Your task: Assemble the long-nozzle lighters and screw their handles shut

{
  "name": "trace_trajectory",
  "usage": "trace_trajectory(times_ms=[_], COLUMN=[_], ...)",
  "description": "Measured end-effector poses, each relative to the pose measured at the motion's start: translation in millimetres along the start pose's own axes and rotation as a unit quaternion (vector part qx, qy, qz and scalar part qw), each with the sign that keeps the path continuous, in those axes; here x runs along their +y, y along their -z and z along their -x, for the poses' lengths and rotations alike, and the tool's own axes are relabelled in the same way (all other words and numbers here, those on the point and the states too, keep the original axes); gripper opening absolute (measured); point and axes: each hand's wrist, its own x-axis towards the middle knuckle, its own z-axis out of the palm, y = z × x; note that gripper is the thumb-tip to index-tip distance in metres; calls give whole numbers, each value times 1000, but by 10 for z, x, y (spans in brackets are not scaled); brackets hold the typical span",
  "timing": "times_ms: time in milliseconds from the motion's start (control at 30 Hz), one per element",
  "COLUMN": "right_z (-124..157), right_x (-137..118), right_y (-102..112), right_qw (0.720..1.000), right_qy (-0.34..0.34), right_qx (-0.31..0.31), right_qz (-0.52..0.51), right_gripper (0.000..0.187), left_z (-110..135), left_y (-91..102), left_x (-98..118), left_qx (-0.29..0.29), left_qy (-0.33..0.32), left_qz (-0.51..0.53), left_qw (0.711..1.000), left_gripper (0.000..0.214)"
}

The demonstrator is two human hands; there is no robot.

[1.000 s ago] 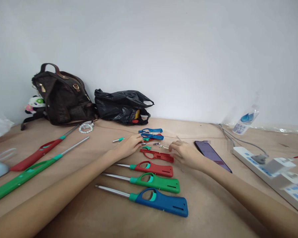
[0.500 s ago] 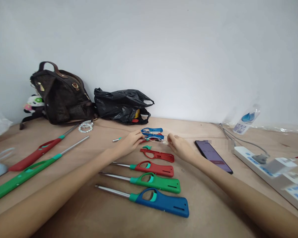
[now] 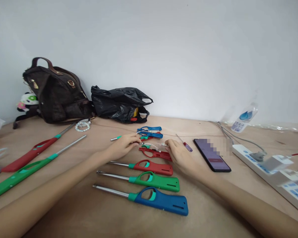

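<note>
My left hand (image 3: 123, 146) and my right hand (image 3: 176, 153) reach to the middle of the table, fingers pinched on the two ends of a thin metal lighter insert with wires (image 3: 152, 144). It lies just above an open red lighter shell (image 3: 155, 153). Behind it are blue lighter shells (image 3: 149, 131) and a small teal-tipped piece (image 3: 116, 138). Nearer me lie three whole gas lighters: red (image 3: 151, 167), green (image 3: 154, 180) and blue (image 3: 161, 201).
A small screwdriver (image 3: 185, 143) and a phone (image 3: 211, 154) lie right of my right hand. A power strip (image 3: 270, 172) sits at far right. Long red (image 3: 29, 155) and green (image 3: 22, 173) lighters lie left. A brown bag (image 3: 57, 94) and black plastic bag (image 3: 119, 104) stand by the wall.
Both hands drew slightly toward me with the metal insert, bringing it down over the open red shell. The screwdriver beside the phone came into view.
</note>
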Motion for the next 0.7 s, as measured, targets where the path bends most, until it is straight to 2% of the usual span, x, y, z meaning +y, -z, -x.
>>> trace_trajectory(times_ms=[167,433,700], right_z=[-10,10,24], right_x=[9,65,72], right_y=[-84,-253,-246], right_qw=[999,997,995], right_qy=[13,7,44], right_qx=[39,44,17], right_qz=[-17,-61,-82], right_gripper=[18,17,12], left_z=[-6,-11,13], left_y=[-23,-144,-181], left_x=[-27,-100,-113], left_qx=[-27,-42,-38], left_qy=[9,15,4], left_qz=[9,-3,-7], left_qw=[1000,999,999], left_gripper=[25,25,27])
